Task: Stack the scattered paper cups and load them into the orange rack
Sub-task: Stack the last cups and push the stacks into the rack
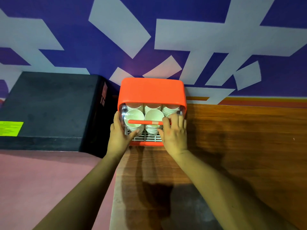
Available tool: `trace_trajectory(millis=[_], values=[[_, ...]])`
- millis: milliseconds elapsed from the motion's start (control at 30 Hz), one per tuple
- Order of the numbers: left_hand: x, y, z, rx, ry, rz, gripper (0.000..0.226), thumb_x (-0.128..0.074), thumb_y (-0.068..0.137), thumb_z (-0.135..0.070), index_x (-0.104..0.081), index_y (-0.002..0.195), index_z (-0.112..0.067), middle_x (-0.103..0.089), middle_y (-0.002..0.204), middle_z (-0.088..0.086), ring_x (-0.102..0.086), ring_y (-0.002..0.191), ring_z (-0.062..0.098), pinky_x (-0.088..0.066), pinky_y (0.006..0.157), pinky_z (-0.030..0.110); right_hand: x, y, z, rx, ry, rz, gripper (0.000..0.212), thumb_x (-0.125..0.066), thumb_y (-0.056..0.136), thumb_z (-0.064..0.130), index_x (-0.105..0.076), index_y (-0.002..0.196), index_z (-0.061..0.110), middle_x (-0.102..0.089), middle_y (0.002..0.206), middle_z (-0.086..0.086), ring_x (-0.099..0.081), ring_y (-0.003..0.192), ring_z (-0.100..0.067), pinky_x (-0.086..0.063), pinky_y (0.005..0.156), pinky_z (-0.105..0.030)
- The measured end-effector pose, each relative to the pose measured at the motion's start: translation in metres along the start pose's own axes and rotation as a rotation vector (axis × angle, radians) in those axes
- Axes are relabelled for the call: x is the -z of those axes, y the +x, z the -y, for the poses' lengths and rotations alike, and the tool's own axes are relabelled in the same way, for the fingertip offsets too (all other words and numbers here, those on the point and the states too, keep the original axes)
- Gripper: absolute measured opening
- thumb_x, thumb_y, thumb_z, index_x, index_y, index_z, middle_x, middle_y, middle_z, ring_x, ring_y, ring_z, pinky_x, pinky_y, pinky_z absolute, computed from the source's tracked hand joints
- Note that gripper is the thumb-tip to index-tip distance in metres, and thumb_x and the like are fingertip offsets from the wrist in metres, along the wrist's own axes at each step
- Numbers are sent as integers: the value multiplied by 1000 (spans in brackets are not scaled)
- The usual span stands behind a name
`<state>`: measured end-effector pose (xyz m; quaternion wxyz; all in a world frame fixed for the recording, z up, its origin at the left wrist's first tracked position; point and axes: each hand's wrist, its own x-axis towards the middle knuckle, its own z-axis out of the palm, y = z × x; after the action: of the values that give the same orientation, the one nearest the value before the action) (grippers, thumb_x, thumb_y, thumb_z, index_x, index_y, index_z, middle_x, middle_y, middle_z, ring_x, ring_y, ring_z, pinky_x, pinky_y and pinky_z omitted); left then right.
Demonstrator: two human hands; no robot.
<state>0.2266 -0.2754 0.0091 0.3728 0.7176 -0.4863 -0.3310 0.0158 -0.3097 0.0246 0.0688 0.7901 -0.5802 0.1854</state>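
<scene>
The orange rack [152, 90] stands on the wooden table against the wall, its front facing me. Several stacks of white paper cups [154, 116] lie inside on a white slatted tray, mouths toward me, behind a clear cover. An orange handle bar [141, 122] runs across the front. My left hand [118, 134] rests against the rack's left front edge, fingers touching the tray. My right hand [174, 131] is at the right front, fingers curled over the right end of the handle bar and hiding the cups behind it.
A large black box [49, 107] with a yellow-green label stands directly left of the rack. The wooden table [240, 138] stretches to the right and toward me. A pinkish surface [41, 180] lies lower left. The blue and grey painted wall is right behind the rack.
</scene>
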Motion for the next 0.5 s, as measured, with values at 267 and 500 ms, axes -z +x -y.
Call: trace_trajectory(millis=[267, 500], values=[[-1, 6, -2, 5, -27, -15, 92, -90, 69, -35, -32, 140, -29, -52, 137, 0, -55, 124, 18, -52, 100, 41, 0, 4, 1, 12, 8, -6, 34, -76, 71, 30, -55, 93, 14, -51, 93, -9, -45, 88, -29, -37, 78, -42], [9, -2, 12, 158, -50, 23, 87, -87, 74, -28, -33, 140, -10, -63, 121, 7, -64, 108, 17, -52, 94, 34, 15, -16, -19, -358, 205, 53, 68, -75, 76, 45, -50, 132, 15, -43, 133, -12, -43, 121, -29, -41, 100, -43]])
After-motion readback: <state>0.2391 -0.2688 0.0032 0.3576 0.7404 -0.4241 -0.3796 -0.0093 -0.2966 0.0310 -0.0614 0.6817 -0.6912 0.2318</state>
